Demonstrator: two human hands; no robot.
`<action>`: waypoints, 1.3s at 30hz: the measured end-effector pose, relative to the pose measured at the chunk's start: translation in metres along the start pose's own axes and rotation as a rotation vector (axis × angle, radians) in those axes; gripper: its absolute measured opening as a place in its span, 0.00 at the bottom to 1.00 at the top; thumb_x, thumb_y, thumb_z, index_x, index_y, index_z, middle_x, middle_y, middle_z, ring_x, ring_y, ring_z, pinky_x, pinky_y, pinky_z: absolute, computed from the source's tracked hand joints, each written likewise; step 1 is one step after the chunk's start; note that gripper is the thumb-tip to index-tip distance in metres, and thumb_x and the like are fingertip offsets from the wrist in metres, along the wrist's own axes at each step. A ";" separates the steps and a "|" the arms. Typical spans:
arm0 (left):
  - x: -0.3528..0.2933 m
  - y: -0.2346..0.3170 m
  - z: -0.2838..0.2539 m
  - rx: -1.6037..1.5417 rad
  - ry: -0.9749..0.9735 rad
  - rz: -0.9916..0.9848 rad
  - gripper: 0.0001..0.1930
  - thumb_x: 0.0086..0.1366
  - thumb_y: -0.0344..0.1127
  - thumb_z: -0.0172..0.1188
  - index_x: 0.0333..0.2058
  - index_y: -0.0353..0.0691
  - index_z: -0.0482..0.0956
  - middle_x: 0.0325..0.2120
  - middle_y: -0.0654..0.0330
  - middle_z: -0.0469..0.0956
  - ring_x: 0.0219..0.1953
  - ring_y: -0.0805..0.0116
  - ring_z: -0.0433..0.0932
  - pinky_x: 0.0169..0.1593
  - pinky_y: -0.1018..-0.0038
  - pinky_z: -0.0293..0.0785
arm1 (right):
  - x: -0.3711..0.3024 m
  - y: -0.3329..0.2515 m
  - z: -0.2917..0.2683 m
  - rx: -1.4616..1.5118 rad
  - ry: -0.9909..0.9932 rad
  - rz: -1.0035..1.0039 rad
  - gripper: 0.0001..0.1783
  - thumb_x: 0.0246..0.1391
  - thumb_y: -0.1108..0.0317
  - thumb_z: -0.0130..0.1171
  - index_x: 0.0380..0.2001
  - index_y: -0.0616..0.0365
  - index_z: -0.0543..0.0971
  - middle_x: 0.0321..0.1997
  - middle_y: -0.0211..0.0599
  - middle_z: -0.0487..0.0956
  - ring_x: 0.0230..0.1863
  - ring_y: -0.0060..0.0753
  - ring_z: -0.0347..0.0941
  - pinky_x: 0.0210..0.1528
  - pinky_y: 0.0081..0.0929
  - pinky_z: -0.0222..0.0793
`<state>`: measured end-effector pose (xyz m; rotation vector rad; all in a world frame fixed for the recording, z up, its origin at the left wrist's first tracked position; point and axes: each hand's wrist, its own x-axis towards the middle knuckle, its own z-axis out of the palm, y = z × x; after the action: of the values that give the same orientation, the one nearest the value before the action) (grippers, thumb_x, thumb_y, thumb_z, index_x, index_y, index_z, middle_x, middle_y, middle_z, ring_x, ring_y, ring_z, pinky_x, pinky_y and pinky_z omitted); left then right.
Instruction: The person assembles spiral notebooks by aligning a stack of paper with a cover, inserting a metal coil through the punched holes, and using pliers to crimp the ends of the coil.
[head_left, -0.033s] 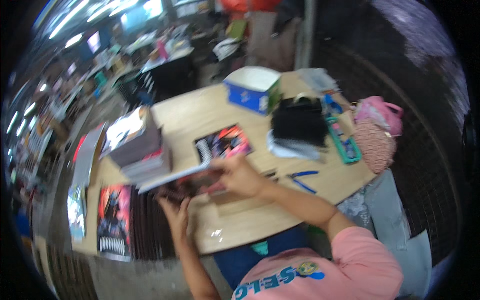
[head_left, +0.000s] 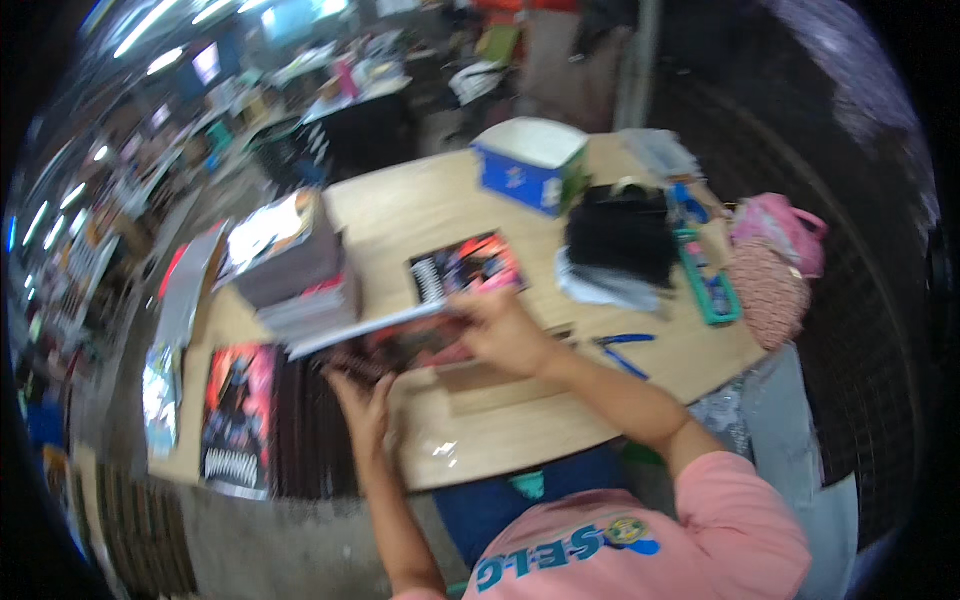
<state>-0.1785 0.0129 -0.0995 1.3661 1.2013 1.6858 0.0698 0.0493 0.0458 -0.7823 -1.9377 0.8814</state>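
Observation:
A thin booklet (head_left: 420, 342) with a white edge and a dark, reddish picture side is held tilted over the near left of the table. My right hand (head_left: 505, 328) grips its right end, with the fingers closed over the edge. My left hand (head_left: 362, 402) is lower down at its left part, thumb and fingers closed round a dark portion; blur hides the exact contact. Beside the left hand stands a row of dark booklets (head_left: 312, 430) packed together, with a colourful cover (head_left: 238, 420) facing up at its left end. Another picture booklet (head_left: 466, 268) lies flat beyond my hands.
Behind the left hand rises a tall stack of booklets (head_left: 290, 262). Blue-handled pliers (head_left: 625, 345) lie to the right. Farther back are a blue box (head_left: 530, 170), a black pile (head_left: 622, 240) and a green tray (head_left: 718, 300). A pink bag (head_left: 775, 235) sits at the right edge.
The whole view has shifted slightly, so the table appears farther right and higher. Both hands keep their hold on the booklet, with little visible movement relative to the table.

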 end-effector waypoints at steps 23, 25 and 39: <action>-0.024 0.020 0.098 -0.015 -0.181 0.052 0.40 0.65 0.54 0.53 0.66 0.32 0.51 0.63 0.45 0.59 0.66 0.55 0.57 0.67 0.64 0.49 | -0.141 0.137 -0.040 0.465 0.314 0.260 0.25 0.65 0.55 0.48 0.60 0.59 0.67 0.59 0.43 0.71 0.61 0.35 0.66 0.64 0.34 0.58; -0.029 0.030 0.099 -0.019 -0.147 -0.047 0.40 0.64 0.52 0.56 0.65 0.32 0.52 0.58 0.46 0.65 0.62 0.56 0.62 0.65 0.63 0.53 | -0.157 0.169 -0.030 0.739 0.252 0.313 0.31 0.65 0.50 0.46 0.62 0.61 0.63 0.63 0.43 0.68 0.65 0.34 0.61 0.67 0.34 0.53; -0.014 0.120 0.173 0.827 -0.395 0.633 0.19 0.55 0.29 0.61 0.48 0.44 0.79 0.39 0.58 0.76 0.45 0.60 0.74 0.56 0.58 0.62 | -0.084 0.176 -0.154 -1.140 0.440 0.034 0.10 0.47 0.72 0.61 0.35 0.58 0.76 0.34 0.37 0.74 0.42 0.39 0.72 0.47 0.40 0.63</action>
<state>-0.0002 -0.0003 0.0130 2.6617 1.3632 1.1764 0.2749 0.1249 -0.0724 -1.4818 -1.9060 -0.4798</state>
